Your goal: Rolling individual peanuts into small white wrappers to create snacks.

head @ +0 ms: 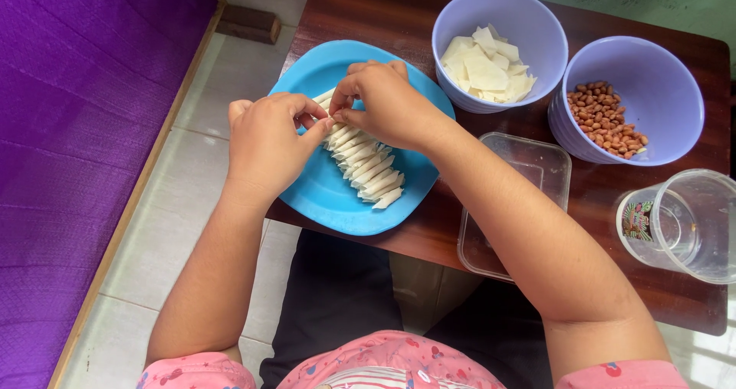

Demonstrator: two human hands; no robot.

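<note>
My left hand and my right hand meet over a blue plate, fingertips pinched together on a small white folded wrapper piece at the top of a row. That row of folded white wrapper pieces lies side by side across the plate, running down to the right. Both thumbs and forefingers press on the same piece, which is mostly hidden by my fingers.
A lilac bowl of flat white wrapper squares and a lilac bowl of peanuts stand at the back of the dark wooden table. A clear rectangular container and a clear plastic cup sit right. Purple fabric lies left.
</note>
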